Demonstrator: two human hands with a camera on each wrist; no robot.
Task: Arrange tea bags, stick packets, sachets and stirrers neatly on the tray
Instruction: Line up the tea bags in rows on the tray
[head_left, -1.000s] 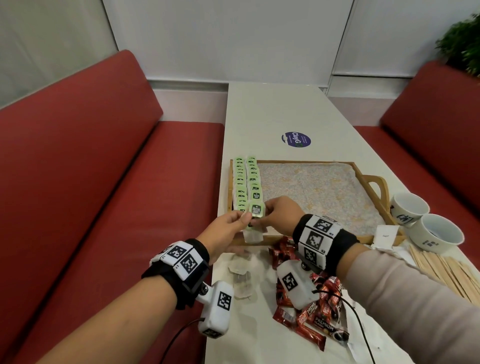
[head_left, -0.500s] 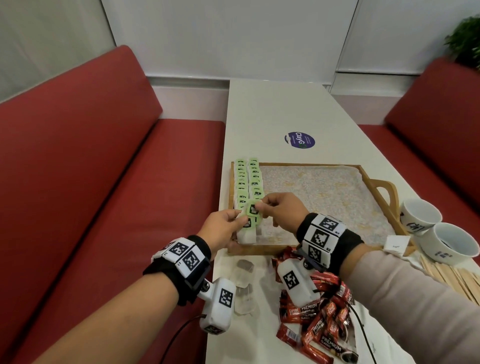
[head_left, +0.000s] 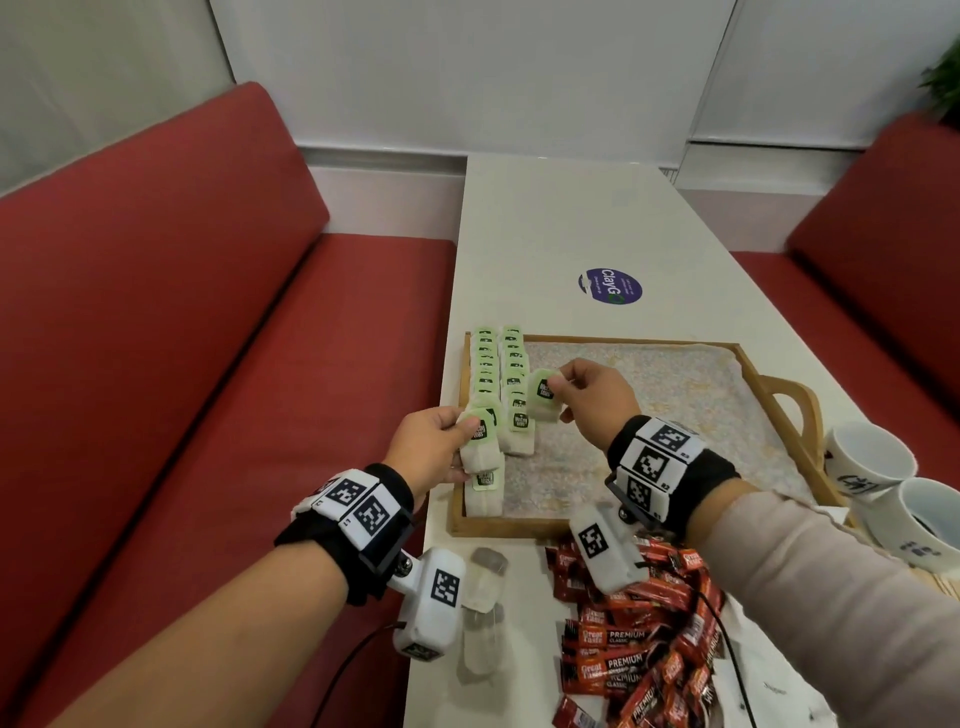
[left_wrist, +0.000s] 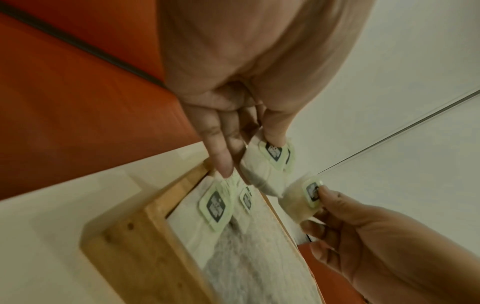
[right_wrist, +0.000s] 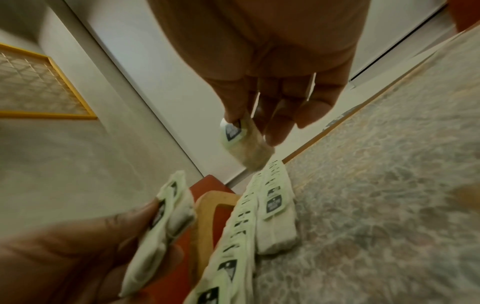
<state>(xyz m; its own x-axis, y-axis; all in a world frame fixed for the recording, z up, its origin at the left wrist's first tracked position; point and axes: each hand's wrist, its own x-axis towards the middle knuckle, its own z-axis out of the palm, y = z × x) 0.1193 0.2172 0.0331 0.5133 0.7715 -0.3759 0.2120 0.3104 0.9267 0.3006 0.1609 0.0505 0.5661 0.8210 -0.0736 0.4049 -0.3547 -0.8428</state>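
A wooden tray (head_left: 784, 415) with a speckled liner lies on the white table. Two rows of green-tagged tea bags (head_left: 498, 369) run along its left side. My left hand (head_left: 441, 447) grips a small stack of tea bags (head_left: 480, 441) over the tray's near left corner; the left wrist view shows the same stack (left_wrist: 267, 164) between thumb and fingers. My right hand (head_left: 587, 395) pinches a single tea bag (head_left: 543, 397) by its green tag, held above the second row, and this tea bag (right_wrist: 241, 142) hangs from my fingertips in the right wrist view.
Red stick packets (head_left: 644, 639) lie heaped on the table in front of the tray. Clear sachets (head_left: 483, 613) lie to their left. Two white cups (head_left: 893, 483) stand right of the tray. Red benches flank the table. A round blue sticker (head_left: 609, 286) sits beyond the tray.
My right hand has pulled one tea bag away from the left hand's stack and carried it up and to the right over the tray. The left hand stays near the tray's front left corner.
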